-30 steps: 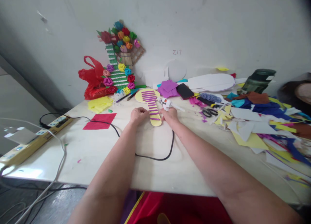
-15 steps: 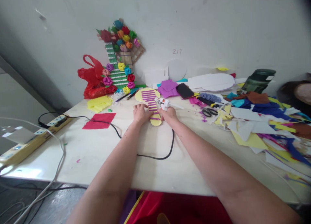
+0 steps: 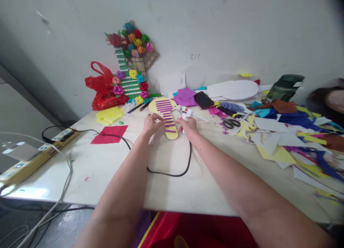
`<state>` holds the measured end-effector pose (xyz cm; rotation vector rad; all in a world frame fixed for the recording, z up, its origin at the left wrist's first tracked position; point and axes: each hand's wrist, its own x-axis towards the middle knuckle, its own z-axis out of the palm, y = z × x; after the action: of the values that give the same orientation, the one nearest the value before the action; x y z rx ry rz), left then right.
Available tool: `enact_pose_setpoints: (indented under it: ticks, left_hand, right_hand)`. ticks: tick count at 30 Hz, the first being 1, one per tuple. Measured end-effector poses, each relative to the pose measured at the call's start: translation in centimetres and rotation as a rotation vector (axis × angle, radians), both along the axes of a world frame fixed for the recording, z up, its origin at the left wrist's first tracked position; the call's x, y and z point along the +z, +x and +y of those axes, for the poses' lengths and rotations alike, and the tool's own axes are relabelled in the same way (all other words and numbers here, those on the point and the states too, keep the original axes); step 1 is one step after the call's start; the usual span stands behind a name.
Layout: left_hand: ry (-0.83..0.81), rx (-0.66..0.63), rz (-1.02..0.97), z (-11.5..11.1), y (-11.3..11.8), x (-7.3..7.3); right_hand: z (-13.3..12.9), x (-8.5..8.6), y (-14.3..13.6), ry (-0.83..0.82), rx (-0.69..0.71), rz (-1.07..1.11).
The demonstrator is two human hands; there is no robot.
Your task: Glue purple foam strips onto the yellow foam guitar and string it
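A yellow foam or paper cutout point(image 3: 172, 134), round at the top with a narrower rounded lower end, lies flat on the table. Purple strips point(image 3: 164, 105) run across it in a row; the lowest one is tilted. My left hand point(image 3: 152, 124) is at the cutout's left edge, thumb and fingers apart and reaching towards the strips. Around a white glue gun point(image 3: 185, 113) on the right side, my right hand point(image 3: 188, 127) is closed. The gun's nozzle points left towards the cutout, and a pale glue stick point(image 3: 201, 118) sticks out behind. My fingers partly hide its handle.
A black cord point(image 3: 172, 175) loops across the table below my hands to a power strip point(image 3: 43, 147). Red paper point(image 3: 109, 134) lies left. Scissors point(image 3: 231, 123), a phone point(image 3: 203, 100) and heaped scraps point(image 3: 276, 137) are right. Paper flowers point(image 3: 133, 74) stand behind.
My left hand has drawn slightly left, off the lower strips. My right hand and the glue gun have shifted a little right, away from the cutout.
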<state>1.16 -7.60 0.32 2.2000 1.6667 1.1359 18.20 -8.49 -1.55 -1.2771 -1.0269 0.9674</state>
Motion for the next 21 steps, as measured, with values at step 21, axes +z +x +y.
enact_pose_setpoints:
  ticks: [21]
  left_hand:
    - [-0.194, -0.264, 0.123, -0.59, 0.18, 0.07]
  right_hand:
    - [-0.28, 0.42, 0.03, -0.006, -0.026, 0.115]
